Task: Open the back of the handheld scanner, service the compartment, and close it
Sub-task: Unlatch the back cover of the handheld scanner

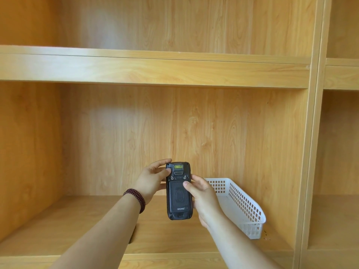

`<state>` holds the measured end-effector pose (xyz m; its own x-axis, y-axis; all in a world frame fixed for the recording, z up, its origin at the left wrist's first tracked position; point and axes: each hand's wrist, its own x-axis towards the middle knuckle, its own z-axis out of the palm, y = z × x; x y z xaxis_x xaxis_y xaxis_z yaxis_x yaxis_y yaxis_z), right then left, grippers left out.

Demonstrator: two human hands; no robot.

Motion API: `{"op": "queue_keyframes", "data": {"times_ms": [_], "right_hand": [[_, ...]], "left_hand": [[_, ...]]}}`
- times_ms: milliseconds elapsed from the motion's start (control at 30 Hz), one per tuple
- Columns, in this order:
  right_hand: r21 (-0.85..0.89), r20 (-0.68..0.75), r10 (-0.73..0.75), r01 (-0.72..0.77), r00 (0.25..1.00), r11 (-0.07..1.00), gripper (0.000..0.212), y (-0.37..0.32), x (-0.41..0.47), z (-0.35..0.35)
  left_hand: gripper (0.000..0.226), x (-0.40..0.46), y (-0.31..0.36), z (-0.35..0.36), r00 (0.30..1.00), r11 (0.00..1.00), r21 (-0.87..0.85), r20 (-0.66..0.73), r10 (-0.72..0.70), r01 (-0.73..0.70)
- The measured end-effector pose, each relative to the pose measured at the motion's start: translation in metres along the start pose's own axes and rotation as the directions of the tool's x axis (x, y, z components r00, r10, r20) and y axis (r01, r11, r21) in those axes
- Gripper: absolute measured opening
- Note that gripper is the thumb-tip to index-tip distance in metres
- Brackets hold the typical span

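Observation:
A black handheld scanner (178, 199) is held upright in the air with its back toward me. Its textured back cover is in place and shows a "urovo" logo near the bottom. A small yellow-green window and two latches sit near the top. My left hand (150, 179) grips the scanner's upper left side, thumb on the top left corner. My right hand (204, 199) holds the right edge, its thumb resting on the back cover.
A white perforated plastic basket (244, 208) lies on the wooden shelf (77, 226) to the right of my hands. A shelf board (155, 68) runs above, and an upright divider (312, 152) stands at the right. A dark bead bracelet (136, 199) is on my left wrist.

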<state>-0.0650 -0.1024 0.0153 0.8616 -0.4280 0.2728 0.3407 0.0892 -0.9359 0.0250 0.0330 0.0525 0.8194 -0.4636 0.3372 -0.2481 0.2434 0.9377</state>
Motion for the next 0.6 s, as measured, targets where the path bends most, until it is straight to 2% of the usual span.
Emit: {"op": "queue_keyframes", "data": {"times_ms": [67, 100, 167, 200, 267, 400, 600], "right_hand": [[-0.221, -0.010, -0.133, 0.127, 0.991, 0.967, 0.042, -0.003, -0.001, 0.002], [-0.392, 0.011, -0.244, 0.228, 0.970, 0.891, 0.041, -0.005, -0.001, 0.002], [-0.677, 0.161, -0.430, 0.416, 0.888, 0.606, 0.034, -0.005, -0.002, 0.001], [-0.747, 0.242, -0.466, 0.470, 0.851, 0.470, 0.033, -0.004, -0.002, 0.002], [-0.813, 0.318, -0.483, 0.497, 0.816, 0.303, 0.041, -0.001, -0.003, 0.006], [-0.897, 0.268, -0.522, 0.407, 0.810, 0.171, 0.056, 0.006, -0.004, 0.018], [-0.950, 0.164, -0.610, 0.292, 0.775, 0.115, 0.057, 0.013, -0.004, 0.031]], "left_hand": [[0.028, 0.001, -0.001, -0.001, 0.999, 1.000, 0.002, -0.034, 0.010, -0.010], [0.028, 0.001, -0.002, -0.001, 0.999, 1.000, 0.001, -0.046, 0.011, -0.011], [0.028, 0.000, -0.004, -0.002, 0.998, 1.000, -0.008, -0.064, 0.007, -0.008], [0.028, 0.000, -0.005, -0.003, 0.998, 1.000, -0.018, -0.070, 0.006, -0.007], [0.027, 0.000, -0.005, -0.003, 0.997, 0.999, -0.032, -0.074, 0.009, -0.011], [0.027, 0.002, -0.005, -0.001, 0.996, 1.000, -0.018, -0.088, 0.024, -0.025], [0.028, 0.006, -0.010, 0.001, 0.993, 0.999, 0.006, -0.115, 0.037, -0.037]]}}
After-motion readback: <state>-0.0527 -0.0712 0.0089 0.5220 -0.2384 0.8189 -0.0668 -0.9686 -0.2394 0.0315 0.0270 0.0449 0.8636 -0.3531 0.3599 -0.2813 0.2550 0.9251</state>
